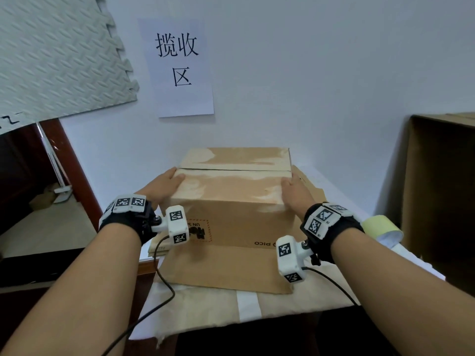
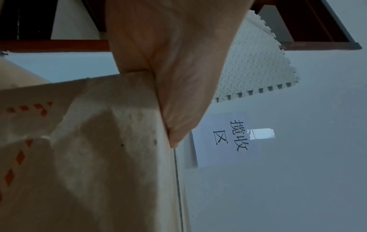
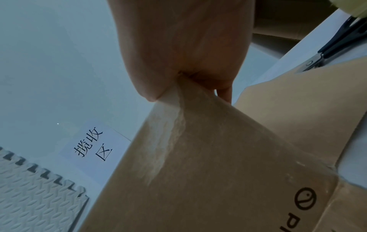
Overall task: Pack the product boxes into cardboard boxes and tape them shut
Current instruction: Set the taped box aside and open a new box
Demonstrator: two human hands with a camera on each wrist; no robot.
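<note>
At the left, the left hand is laid against the left end of the brown cardboard box with closed top flaps, its fingers straight along the upper edge and the thumb resting on the top; nothing is curled round. The box is seen standing near the middle of the cloth-covered surface, on a flattened sheet of brown cardboard, with its long axis running left to right between the two grips. The seam between the two top flaps is seen running along that same axis and carries no tape yet. At the right end, the right hand is pressed on the box, thumb on top and fingers down the side; in the right wrist view the corner is seen lightly pinched between them. The roll of pale yellow tape is found at the right edge of the surface, just beyond the right wrist, so the right hand is judged the nearer one for fetching it. A pair of dark-handled scissors lies near that roll.
</note>
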